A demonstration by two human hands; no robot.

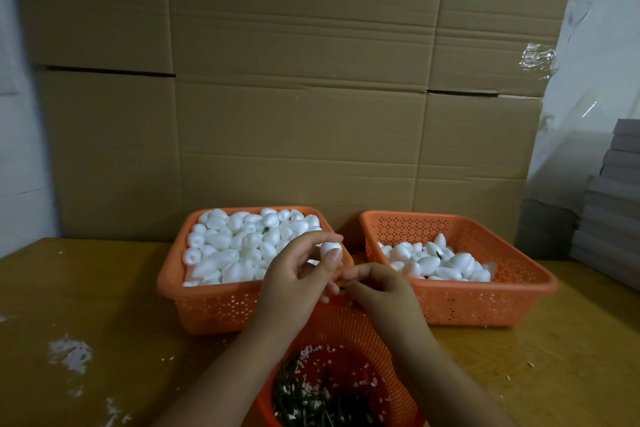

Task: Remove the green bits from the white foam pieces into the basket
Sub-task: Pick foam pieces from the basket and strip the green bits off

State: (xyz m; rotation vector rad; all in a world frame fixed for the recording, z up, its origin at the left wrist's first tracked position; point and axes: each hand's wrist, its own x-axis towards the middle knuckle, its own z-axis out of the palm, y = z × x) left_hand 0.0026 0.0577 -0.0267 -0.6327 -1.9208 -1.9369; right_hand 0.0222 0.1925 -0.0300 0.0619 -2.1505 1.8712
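Left hand (pixel 298 282) pinching 1 white egg-shaped foam piece (pixel 330 250) above the near round orange mesh basket (pixel 349 333) of green bits (pixel 298 395). Right hand (pixel 377 291) just beside, fingers curled; held contents impossible to tell. Beyond, 2 rectangular orange baskets: left (pixel 214 305) heaped, right (pixel 485 302) part filled.

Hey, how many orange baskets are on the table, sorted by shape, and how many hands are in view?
Rectangular orange baskets: 2, left basket, right basket
Round orange basket: 1
Hands: 2, left hand, right hand
Total: 5
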